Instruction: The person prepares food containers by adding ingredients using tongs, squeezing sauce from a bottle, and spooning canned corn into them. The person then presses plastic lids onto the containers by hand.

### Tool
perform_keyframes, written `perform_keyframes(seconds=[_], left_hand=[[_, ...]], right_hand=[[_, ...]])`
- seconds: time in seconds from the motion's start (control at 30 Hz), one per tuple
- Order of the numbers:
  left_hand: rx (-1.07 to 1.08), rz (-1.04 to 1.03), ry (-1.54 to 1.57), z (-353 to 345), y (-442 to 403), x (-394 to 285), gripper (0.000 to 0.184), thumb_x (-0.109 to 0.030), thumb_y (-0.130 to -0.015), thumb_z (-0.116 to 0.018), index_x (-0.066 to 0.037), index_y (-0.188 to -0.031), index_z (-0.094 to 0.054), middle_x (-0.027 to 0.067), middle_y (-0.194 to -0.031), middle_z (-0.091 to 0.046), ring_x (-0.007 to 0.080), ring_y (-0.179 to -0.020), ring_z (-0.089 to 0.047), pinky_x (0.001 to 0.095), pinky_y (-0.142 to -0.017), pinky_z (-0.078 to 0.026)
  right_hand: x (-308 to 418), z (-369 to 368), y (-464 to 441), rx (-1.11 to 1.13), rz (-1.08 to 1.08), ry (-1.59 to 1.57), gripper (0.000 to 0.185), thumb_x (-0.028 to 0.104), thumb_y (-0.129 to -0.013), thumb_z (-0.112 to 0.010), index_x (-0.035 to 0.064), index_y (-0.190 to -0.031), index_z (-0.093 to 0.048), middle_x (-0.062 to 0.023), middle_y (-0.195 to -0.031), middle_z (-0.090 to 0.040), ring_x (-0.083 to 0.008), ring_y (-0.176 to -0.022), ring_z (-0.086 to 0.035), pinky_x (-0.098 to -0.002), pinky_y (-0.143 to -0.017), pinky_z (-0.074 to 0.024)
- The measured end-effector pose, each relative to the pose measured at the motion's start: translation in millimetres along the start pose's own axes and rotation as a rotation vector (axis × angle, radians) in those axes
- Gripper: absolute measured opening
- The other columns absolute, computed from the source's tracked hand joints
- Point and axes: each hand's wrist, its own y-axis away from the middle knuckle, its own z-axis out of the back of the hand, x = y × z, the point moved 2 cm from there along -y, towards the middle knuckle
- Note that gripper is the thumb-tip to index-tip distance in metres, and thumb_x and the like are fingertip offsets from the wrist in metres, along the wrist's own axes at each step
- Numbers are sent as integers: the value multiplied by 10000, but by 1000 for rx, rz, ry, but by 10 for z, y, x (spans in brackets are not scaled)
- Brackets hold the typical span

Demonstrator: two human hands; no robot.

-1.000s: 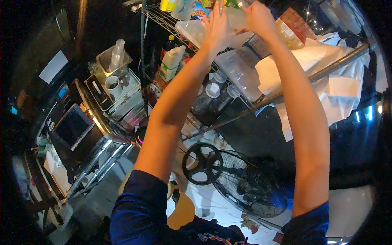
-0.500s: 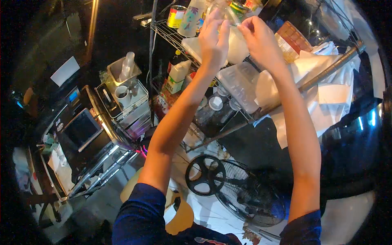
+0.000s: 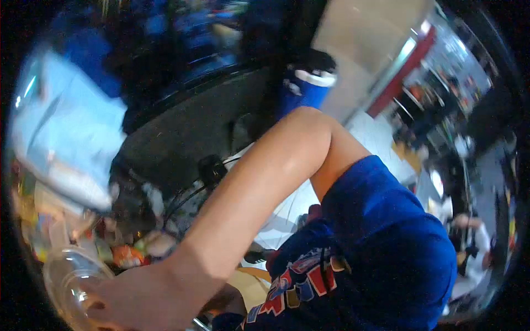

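Note:
My right arm reaches across to the lower left of the head view. At its end, my right hand (image 3: pixel 146 298) is blurred, its fingers curled at the edge of a clear round plastic container (image 3: pixel 74 273). Other items behind that container are too smeared to name. My left hand does not show; a shadowed bit of the left arm is visible below the right forearm.
Pale blue-white cloth or sheeting (image 3: pixel 72 132) hangs at the left. A blue container with a white rim (image 3: pixel 306 88) stands beyond my elbow. Cables lie near the dark panel (image 3: pixel 182 124). A person in a light top (image 3: pixel 475 254) is at the far right.
The view has swung sharply away from the wire shelf and fan. My raised hands have left the shelf; my right arm now crosses to the lower left, and my left hand has gone out of sight.

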Motion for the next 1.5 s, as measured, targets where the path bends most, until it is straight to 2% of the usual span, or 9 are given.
perform_keyframes(seconds=[0.13, 0.23, 0.4, 0.53, 0.97, 1.17, 1.3, 1.4, 1.5], left_hand=[[192, 15, 179, -852, 637, -498, 229, -254, -926, -616, -46, -1016, -642, 151, -1309, -559, 281, -1195, -545, 398, -971, -456], [436, 70, 362, -1603, 1285, -926, 231, -273, -921, -619, -54, -993, -643, 141, -1304, -556, 274, -1188, -542, 396, -966, -455], [1248, 71, 596, -3174, 3253, -1715, 178, -236, -892, -664, -60, -917, -657, 132, -1301, -551, 267, -1206, -521, 397, -1009, -425], [1876, 415, 707, -3921, 5373, -2255, 145, -132, -862, -735, -44, -951, -662, 131, -1288, -523, 250, -1210, -510, 375, -1029, -411], [2866, 557, 967, -5050, 8265, -4578, 113, -113, -928, -691, -3, -927, -664, 96, -1251, -502, 204, -1108, -571, 303, -930, -481], [3199, 997, 913, -5647, 9944, -5808, 240, -190, -976, -608, 31, -1068, -621, 142, -1197, -565, 340, -1213, -588, 557, -979, -540], [3429, 527, 932, -5511, 11306, -6527, 349, -241, -968, -635, 3, -1215, -602, 138, -1156, -642, 245, -1120, -639, 392, -832, -568], [3498, 489, 873, -5305, 11832, -6956, 334, -239, -942, -672, -18, -1189, -643, 142, -1089, -683, 185, -943, -675, 313, -712, -553], [3240, -345, 1004, -5424, 12457, -7030, 339, -210, -911, -700, -10, -1180, -642, 152, -1022, -706, 167, -799, -677, 287, -652, -559]], right_hand=[[295, 1131, 1082, 27, -312, 198, 233, 311, -799, -593, 114, -834, -711, -86, -922, -652, -280, -938, -620, -433, -817, -513], [552, 1668, 2243, -284, -615, 162, 281, 271, -747, -659, 98, -968, -652, -108, -956, -603, -306, -891, -588, -425, -734, -508], [1831, 2597, 4576, -298, -1461, 353, 393, 297, -746, -748, 40, -1013, -616, -141, -929, -566, -342, -922, -547, -445, -765, -456], [3198, 2932, 6249, -546, -1977, 437, 358, 342, -785, -728, 30, -800, -555, -156, -807, -555, -370, -811, -558, -462, -725, -450], [5578, 4165, 7419, -1207, -2339, 1249, 265, 187, -659, -755, 44, -677, -532, -124, -722, -574, -303, -717, -594, -396, -666, -475], [6406, 4507, 7664, -1405, -2266, 1893, 215, 53, -659, -727, 23, -705, -519, -99, -698, -546, -224, -661, -554, -332, -650, -459], [6698, 4536, 8238, -1402, -2429, 2098, 208, 59, -676, -704, 7, -712, -507, -117, -714, -546, -242, -651, -544, -345, -627, -449], [6781, 4819, 8515, -1231, -2487, 2240, 196, 67, -687, -690, 5, -723, -508, -121, -717, -537, -265, -646, -539, -356, -620, -444], [6715, 4990, 8771, -1139, -2748, 2156, 205, 106, -690, -696, 10, -755, -526, -135, -765, -555, -298, -730, -557, -383, -671, -459]])
